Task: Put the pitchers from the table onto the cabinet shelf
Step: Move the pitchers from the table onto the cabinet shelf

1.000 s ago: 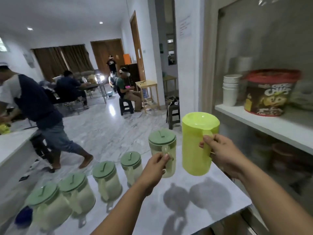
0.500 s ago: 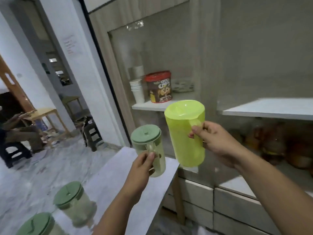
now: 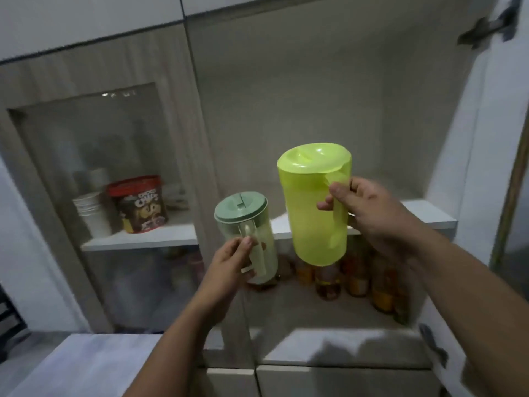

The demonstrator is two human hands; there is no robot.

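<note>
My right hand (image 3: 369, 213) grips the handle of a tall lime-green pitcher (image 3: 310, 204) and holds it upright in the air, just in front of the white cabinet shelf (image 3: 423, 213). My left hand (image 3: 232, 262) holds a smaller clear pitcher with a sage-green lid (image 3: 243, 222) by its handle, lower and to the left, near the cabinet's middle post. Both pitchers hang in front of the open compartment, and neither touches the shelf.
Behind a glass door on the left, the shelf bears a red-lidded cereal tub (image 3: 138, 204) and stacked white cups (image 3: 91, 213). Several bottles (image 3: 355, 279) stand on the lower shelf. An open cabinet door (image 3: 486, 167) is at right. The table's corner (image 3: 86, 365) lies at bottom left.
My view has turned from the table to face the cabinet. Both hands have carried their pitchers up toward the open shelf compartment. The other pitchers on the table are out of view.
</note>
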